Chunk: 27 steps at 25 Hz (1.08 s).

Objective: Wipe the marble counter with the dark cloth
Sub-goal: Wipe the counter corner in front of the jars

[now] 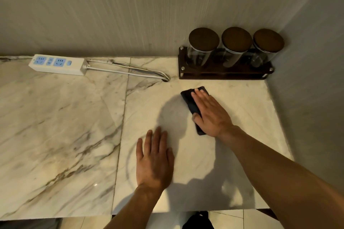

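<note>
The dark cloth (189, 101) lies folded on the marble counter (61, 126), right of centre. My right hand (211, 113) presses flat on top of it, fingers stretched toward the back wall, covering most of its right side. My left hand (153, 160) rests flat on the bare marble nearer to me, fingers spread, holding nothing. A gap of marble separates the two hands.
A wooden rack (223, 74) with three lidded glass jars (235, 46) stands in the back right corner, just behind the cloth. A white power strip (57, 64) and its cable (141, 74) lie along the back wall at left. A wall borders the counter's right side.
</note>
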Tool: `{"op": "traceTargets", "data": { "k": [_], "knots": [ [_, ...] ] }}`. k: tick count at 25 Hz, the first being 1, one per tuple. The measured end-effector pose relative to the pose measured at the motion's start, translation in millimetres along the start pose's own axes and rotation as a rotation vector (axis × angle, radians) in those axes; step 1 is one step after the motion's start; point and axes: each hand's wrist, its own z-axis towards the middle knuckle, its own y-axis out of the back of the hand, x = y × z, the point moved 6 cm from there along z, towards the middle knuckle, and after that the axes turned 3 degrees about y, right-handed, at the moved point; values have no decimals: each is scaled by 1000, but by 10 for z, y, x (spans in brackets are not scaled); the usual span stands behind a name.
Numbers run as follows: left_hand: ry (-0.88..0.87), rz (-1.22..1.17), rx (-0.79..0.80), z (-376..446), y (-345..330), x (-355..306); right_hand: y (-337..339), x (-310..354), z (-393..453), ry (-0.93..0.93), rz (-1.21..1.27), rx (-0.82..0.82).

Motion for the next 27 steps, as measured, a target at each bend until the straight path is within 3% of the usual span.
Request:
{"op": "traceTargets", "data": {
  "k": [15, 27],
  "knots": [
    [-10, -16, -3, -4, 9, -4, 4, -78, 79, -644, 156, -222],
    [-39, -48, -8, -28, 25, -12, -147, 103, -475, -783, 185, -285]
  ]
}}
